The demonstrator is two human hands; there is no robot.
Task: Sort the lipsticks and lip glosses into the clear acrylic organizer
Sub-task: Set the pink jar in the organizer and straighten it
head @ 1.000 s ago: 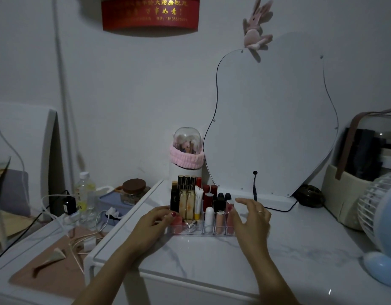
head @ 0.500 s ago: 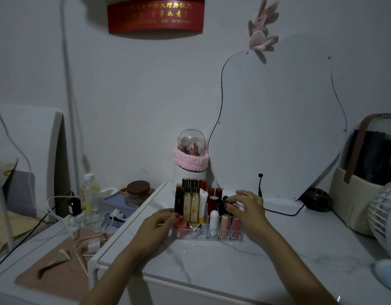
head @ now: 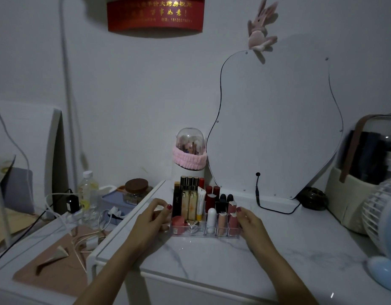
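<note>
The clear acrylic organizer (head: 190,234) stands on the white marble tabletop (head: 223,258), filled with upright lipsticks and lip glosses: gold tubes (head: 188,204), red lipsticks (head: 211,195), a white stick (head: 211,216) and pink ones (head: 232,219). My left hand (head: 151,219) grips the organizer's left end, thumb at its upper edge. My right hand (head: 249,220) holds its right end, fingers against the pink lipsticks' compartment.
A curvy mirror (head: 276,119) leans on the wall behind. A domed brush holder with pink band (head: 189,154) stands at its left. At the right are a fan (head: 383,214) and a storage basket (head: 348,194). A lower side table at left carries a bottle (head: 87,191), jar (head: 136,190) and cables.
My right hand came down from the top of the lipsticks to the organizer's right end. My left hand stays at the left end. The camera moved closer.
</note>
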